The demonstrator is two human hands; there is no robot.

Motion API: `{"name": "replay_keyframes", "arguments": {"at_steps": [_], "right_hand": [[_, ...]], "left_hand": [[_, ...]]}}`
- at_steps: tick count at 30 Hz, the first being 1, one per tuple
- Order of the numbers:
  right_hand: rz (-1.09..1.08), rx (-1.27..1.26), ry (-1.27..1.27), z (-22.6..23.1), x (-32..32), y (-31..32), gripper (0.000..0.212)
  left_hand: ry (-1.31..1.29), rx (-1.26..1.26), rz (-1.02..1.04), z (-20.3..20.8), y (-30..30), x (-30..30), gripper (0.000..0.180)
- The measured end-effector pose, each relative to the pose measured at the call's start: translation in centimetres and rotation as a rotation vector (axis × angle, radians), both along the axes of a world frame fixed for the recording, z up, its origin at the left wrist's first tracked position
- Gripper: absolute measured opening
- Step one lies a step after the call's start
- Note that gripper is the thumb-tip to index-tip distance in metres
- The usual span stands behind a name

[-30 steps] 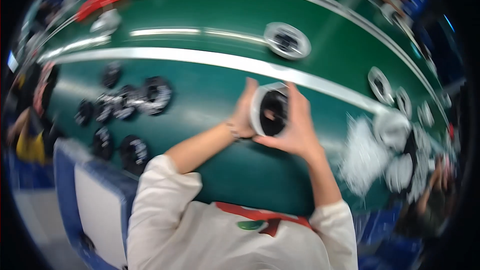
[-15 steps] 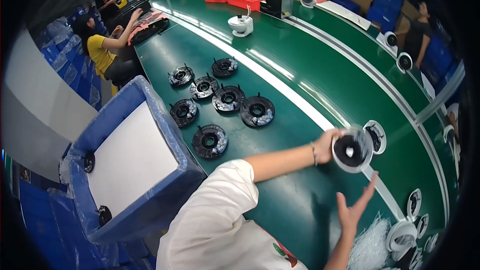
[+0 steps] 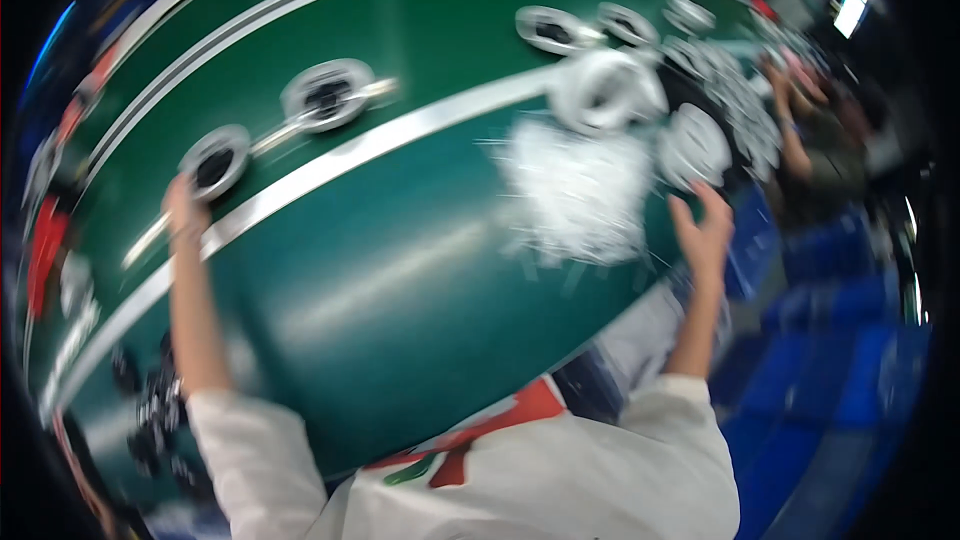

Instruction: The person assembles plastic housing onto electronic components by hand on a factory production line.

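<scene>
On the green conveyor at the left sits a white ring-shaped housing (image 3: 240,140) with a black centre. My left hand (image 3: 186,208) is at its lower edge, touching or very close to it; motion blur hides whether the fingers grip it. Farther along the belt lies a similar white ring (image 3: 328,97) with black parts inside. Over on the right, my right hand (image 3: 706,225) is raised with thumb and fingers apart and nothing in it. Its fingertips are just below a round white part (image 3: 694,145), apart from it or barely touching; blur makes this unclear.
A heap of white shredded strips (image 3: 575,190) lies left of my right hand. Behind it are stacked white rings (image 3: 605,92) and a row of more white parts (image 3: 735,100). Several black discs (image 3: 155,405) lie at the lower left. A co-worker (image 3: 815,135) is at the far right.
My view has swung to the right. The white housing, held up by my left hand before, is now at the belt. My right hand has moved toward the stacked white parts.
</scene>
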State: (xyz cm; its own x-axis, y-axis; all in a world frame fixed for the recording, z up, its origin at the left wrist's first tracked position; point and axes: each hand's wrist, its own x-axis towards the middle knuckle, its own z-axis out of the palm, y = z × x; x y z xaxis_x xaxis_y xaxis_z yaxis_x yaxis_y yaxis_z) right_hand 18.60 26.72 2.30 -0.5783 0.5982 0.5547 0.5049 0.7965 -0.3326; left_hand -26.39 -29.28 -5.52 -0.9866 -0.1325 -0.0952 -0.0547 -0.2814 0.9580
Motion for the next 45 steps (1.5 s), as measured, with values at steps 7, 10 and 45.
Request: {"name": "replay_keyframes", "arguments": {"at_steps": [7,10,45], "right_hand": [[-0.072,0.228,0.014,-2.6,-0.9,5.2,0.039],[-0.208,0.292,0.07,-2.4,-4.2,9.4,0.04],[1.666,0.313,-0.562,-1.0,-15.3,-25.6,0.016]], "left_hand": [[0.538,-0.841,-0.186,7.0,-6.4,-2.8,0.034],[0.42,-1.174,-0.341,10.9,-15.3,-0.7,0.035],[0.23,-0.873,-0.587,6.9,0.6,12.7,0.044]]}}
